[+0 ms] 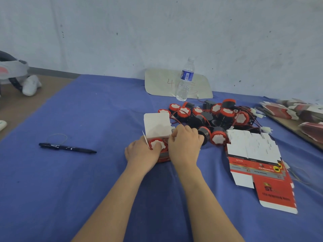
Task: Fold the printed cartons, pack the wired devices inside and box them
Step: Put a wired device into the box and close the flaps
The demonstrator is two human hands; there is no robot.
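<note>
Head: carton [157,127] ctr cloth [78,180], edges far

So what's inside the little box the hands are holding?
A red device with a white face sits in the open carton. The left hand and right hand cover the rest, so its wire is hidden.

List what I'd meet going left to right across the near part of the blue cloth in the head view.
Black pen → left hand, gripping the open carton → right hand at that carton's mouth → stack of flat printed cartons.
</note>
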